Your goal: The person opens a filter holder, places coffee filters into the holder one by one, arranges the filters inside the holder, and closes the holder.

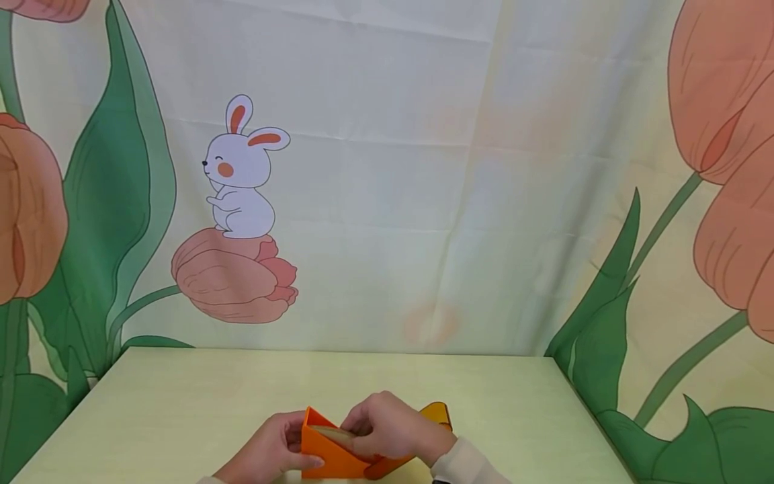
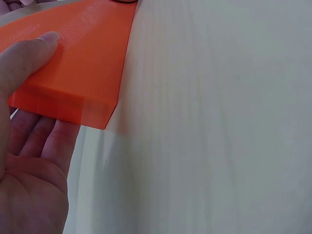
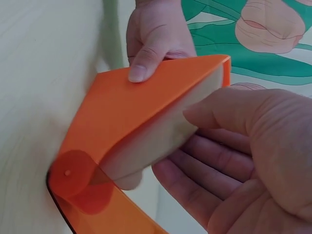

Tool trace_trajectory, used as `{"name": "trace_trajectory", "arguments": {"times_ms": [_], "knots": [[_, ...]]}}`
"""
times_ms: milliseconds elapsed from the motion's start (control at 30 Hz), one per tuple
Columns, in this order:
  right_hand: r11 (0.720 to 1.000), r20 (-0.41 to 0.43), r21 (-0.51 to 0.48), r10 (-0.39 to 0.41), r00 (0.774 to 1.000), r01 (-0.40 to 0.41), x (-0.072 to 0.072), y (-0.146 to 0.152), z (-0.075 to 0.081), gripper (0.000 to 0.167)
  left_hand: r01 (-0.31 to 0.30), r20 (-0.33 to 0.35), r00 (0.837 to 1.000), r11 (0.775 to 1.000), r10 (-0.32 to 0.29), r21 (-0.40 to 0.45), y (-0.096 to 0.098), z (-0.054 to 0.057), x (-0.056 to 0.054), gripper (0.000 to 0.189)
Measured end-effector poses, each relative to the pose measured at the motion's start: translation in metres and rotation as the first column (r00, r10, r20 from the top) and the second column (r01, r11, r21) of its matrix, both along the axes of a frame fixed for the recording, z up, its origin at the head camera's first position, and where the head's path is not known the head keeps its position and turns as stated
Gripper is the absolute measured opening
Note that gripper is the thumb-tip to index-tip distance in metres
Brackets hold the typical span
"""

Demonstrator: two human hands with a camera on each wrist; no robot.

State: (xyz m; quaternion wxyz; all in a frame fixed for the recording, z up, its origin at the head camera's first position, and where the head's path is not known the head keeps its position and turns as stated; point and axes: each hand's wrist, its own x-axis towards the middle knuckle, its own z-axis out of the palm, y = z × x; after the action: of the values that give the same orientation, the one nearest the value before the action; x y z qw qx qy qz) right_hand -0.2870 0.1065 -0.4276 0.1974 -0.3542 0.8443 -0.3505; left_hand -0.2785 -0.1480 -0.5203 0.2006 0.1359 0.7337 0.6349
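Note:
An orange triangular plastic case [image 1: 332,458] stands on the table with its hinged lid [image 1: 437,413] swung open to the right. My left hand [image 1: 272,445] grips the closed end of the case, its thumb on the near face and its fingers round the other side. Inside sits a pale, flat bread-like slice [image 3: 156,146], partly hidden by the case wall. My right hand [image 1: 390,427] reaches over the open side and pinches this slice, thumb on one face and fingers behind. The round hinge [image 3: 73,173] shows low in the right wrist view.
The pale wood-grain table [image 1: 242,383] reaches back to a fabric backdrop [image 1: 375,202] printed with tulips and a rabbit. Its fabric also hangs along the left and right table edges.

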Motion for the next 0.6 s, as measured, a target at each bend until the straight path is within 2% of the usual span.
{"name": "trace_trajectory", "arguments": {"times_ms": [100, 367, 467, 600], "knots": [[0.999, 0.0, -0.006, -0.032, 0.999, 0.032, 0.001, 0.004, 0.005, 0.018, -0.004, 0.015, 1.0, 1.0, 0.004, 0.006, 0.0, -0.001, 0.0, 0.053], [0.996, -0.142, 0.023, -0.087, 0.986, 0.092, 0.001, 0.025, 0.027, 0.027, -0.012, 0.027, 1.0, 1.0, 0.012, 0.015, -0.002, 0.0, 0.002, 0.054], [0.994, -0.201, 0.018, -0.103, 0.974, 0.109, -0.001, 0.041, 0.029, 0.033, -0.009, 0.031, 0.999, 1.0, 0.008, 0.02, -0.002, 0.0, 0.002, 0.053], [0.99, -0.232, -0.027, -0.144, 0.962, 0.142, -0.004, 0.066, 0.025, 0.04, -0.012, 0.038, 0.999, 1.0, 0.012, 0.022, -0.001, 0.0, 0.002, 0.054]]}}
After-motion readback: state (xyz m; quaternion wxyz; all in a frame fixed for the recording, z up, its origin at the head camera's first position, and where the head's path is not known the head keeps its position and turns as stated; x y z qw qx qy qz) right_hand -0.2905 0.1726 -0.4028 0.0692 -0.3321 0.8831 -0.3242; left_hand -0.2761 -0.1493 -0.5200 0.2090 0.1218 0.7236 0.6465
